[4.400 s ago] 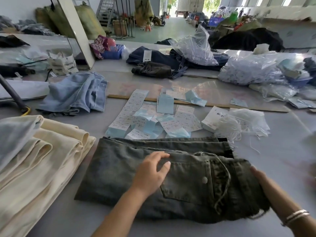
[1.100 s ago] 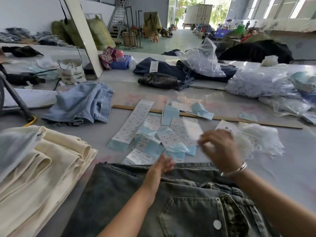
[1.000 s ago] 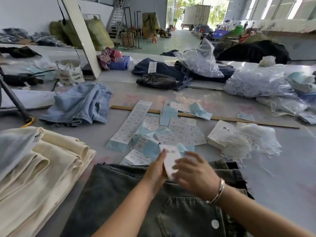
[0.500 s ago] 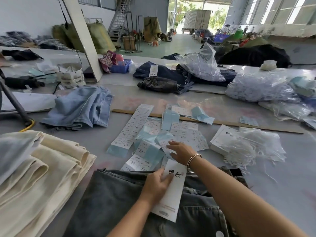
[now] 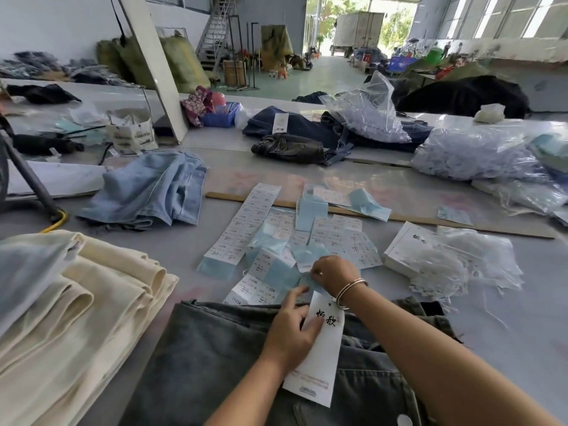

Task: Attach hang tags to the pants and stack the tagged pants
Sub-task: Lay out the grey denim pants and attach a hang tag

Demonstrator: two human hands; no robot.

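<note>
Table (image 5: 196,241): bagged tag strings (image 5: 479,155).

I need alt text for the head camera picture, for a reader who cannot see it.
A person's left hand holds a white hang tag over dark grey pants, while the right hand pinches a pale blue sticker from label sheets on the table. Folded cream pants lie to the left.

White hang tag (image 5: 319,355) with black lettering lies flat on folded grey pants (image 5: 215,364), near the waistband.
</note>
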